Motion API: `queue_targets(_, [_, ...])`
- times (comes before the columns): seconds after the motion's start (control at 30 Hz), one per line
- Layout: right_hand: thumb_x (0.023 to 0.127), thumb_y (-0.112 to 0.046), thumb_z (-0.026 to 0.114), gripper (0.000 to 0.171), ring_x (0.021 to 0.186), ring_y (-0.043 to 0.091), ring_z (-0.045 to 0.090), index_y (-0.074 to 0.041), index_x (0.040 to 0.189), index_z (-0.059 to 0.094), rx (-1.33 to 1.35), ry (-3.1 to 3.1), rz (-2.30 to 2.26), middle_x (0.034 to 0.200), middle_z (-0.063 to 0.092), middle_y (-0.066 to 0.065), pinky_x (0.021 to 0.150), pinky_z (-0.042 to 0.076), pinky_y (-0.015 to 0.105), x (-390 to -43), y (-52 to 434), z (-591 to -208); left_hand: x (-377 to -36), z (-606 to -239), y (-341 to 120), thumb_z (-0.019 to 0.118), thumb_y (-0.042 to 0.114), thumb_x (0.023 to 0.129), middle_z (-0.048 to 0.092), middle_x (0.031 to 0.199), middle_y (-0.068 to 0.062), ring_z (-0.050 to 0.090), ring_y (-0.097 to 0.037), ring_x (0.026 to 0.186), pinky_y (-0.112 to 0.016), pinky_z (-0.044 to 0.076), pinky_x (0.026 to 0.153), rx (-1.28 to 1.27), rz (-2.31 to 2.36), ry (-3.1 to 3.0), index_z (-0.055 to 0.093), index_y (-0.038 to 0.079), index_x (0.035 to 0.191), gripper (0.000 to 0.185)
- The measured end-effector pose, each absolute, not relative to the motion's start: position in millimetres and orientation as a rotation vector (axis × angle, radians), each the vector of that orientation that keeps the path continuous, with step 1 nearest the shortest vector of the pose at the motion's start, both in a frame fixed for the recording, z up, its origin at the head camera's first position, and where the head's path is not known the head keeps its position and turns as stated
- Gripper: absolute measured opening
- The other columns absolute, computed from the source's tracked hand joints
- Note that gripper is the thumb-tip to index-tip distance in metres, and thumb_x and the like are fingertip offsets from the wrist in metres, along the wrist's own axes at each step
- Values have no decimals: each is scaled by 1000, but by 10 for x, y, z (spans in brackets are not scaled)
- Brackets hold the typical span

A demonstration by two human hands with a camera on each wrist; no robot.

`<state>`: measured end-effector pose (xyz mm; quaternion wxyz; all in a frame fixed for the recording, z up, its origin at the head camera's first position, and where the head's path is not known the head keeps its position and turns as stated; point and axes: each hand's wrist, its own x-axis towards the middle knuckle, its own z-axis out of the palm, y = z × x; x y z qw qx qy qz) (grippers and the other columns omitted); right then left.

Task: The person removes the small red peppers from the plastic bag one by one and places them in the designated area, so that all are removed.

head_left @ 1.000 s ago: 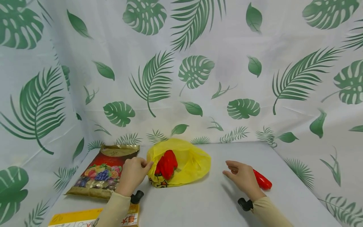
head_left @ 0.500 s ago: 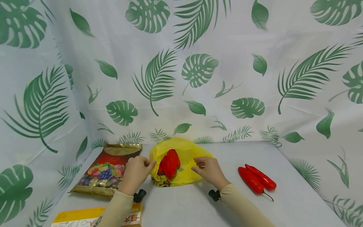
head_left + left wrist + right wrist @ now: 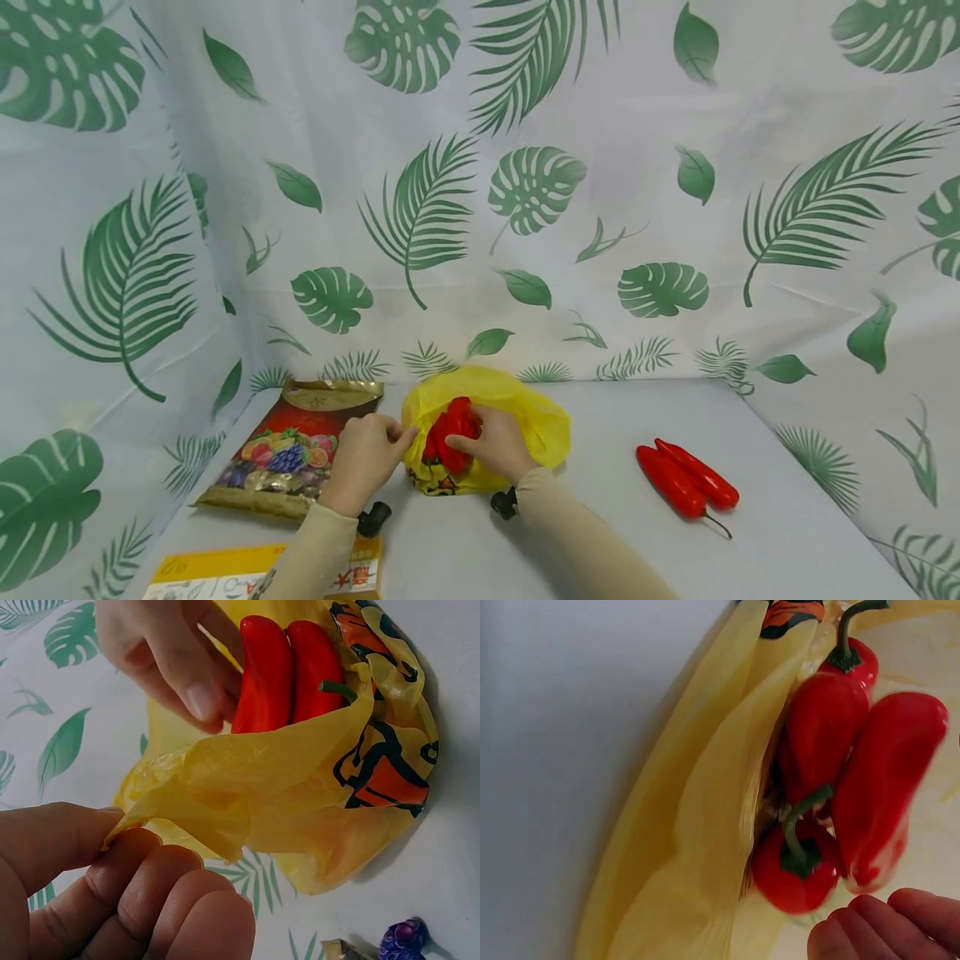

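Note:
A yellow plastic bag (image 3: 540, 425) lies on the grey table (image 3: 600, 542) with several red peppers (image 3: 450, 429) in its mouth. My left hand (image 3: 367, 458) pinches the bag's left edge between thumb and fingers (image 3: 112, 885) and holds it up. My right hand (image 3: 495, 446) reaches into the opening. In the left wrist view its thumb and fingers (image 3: 180, 667) close on the tip of one pepper (image 3: 259, 675). The right wrist view shows the peppers (image 3: 825, 727) against the bag's film (image 3: 705, 825), with my fingertips (image 3: 885, 930) just below them.
Two more red peppers (image 3: 686, 483) lie side by side on the table to the right. A red and gold fruit-printed pouch (image 3: 288, 450) lies left of the bag. A yellow box (image 3: 225, 571) sits at the near left edge. Leaf-printed cloth walls the table in.
My right hand has moved left from beside the two loose peppers, across the bag's right side, into the bag's mouth onto the peppers. The left hand kept its pinch on the bag.

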<state>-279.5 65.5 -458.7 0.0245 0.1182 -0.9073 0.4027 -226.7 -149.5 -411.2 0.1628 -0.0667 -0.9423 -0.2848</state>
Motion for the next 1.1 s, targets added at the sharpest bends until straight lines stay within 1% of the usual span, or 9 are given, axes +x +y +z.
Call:
queue_targets(0.1, [86, -40, 85, 79, 120, 32, 66, 0, 147, 55, 327, -2825, 1266, 139, 67, 18, 101, 58, 49, -2815, 583, -4588, -2266, -4115, -1492, 78, 30, 95, 50, 48, 6, 42, -10, 43, -24, 31, 44, -193, -808, -2686, 66, 17, 59, 39])
queue_targets(0.27, [85, -27, 88, 76, 120, 35, 64, 0, 148, 54, 277, -2866, 1267, 138, 66, 19, 100, 58, 53, -2827, 535, -4583, -2260, -4118, -1478, 78, 30, 94, 50, 48, 7, 43, -9, 43, -24, 32, 44, -194, -809, -2683, 66, 17, 59, 39])
queue_targets(0.37, [84, -19, 88, 73, 117, 34, 65, 0, 147, 55, 262, -2883, 1251, 135, 66, 18, 97, 59, 52, -2841, 552, -4581, -2262, -4117, -1475, 78, 30, 94, 49, 47, 7, 42, -9, 43, -23, 31, 44, -198, -807, -2680, 66, 18, 58, 40])
queue_targets(0.47, [85, -13, 85, 68, 111, 32, 66, 0, 146, 56, 272, -2878, 1232, 132, 68, 17, 96, 60, 50, -2856, 584, -4583, -2267, -4121, -1481, 78, 29, 94, 48, 47, 8, 41, -8, 43, -23, 29, 44, -203, -799, -2669, 64, 18, 57, 41])
queue_targets(0.63, [90, -7, 78, 53, 101, 28, 66, 2, 139, 62, 316, -2795, 1213, 125, 72, 18, 94, 60, 47, -2867, 644, -4589, -2263, -4129, -1485, 78, 30, 94, 44, 46, 9, 38, -7, 43, -22, 28, 44, -208, -789, -2656, 61, 19, 54, 44])
queue_targets(0.73, [91, -7, 77, 48, 99, 27, 65, 3, 136, 65, 312, -2763, 1229, 125, 73, 17, 93, 60, 47, -2863, 696, -4599, -2260, -4128, -1485, 78, 30, 94, 42, 45, 9, 37, -7, 43, -22, 27, 44, -209, -798, -2660, 61, 19, 54, 45])
queue_targets(0.93, [92, -11, 78, 47, 105, 26, 66, -3, 137, 66, 264, -2754, 1282, 128, 73, 13, 98, 59, 47, -2807, 834, -4606, -2269, -4119, -1489, 79, 28, 94, 45, 46, 9, 36, -7, 43, -22, 26, 45, -210, -803, -2652, 66, 16, 56, 41])
queue_targets(1.1, [91, -14, 79, 47, 108, 27, 66, -5, 136, 68, 270, -2753, 1244, 128, 73, 12, 100, 58, 47, -2715, 1001, -4599, -2265, -4124, -1481, 79, 28, 93, 44, 46, 9, 36, -8, 44, -22, 26, 45, -207, -797, -2647, 63, 17, 55, 43])
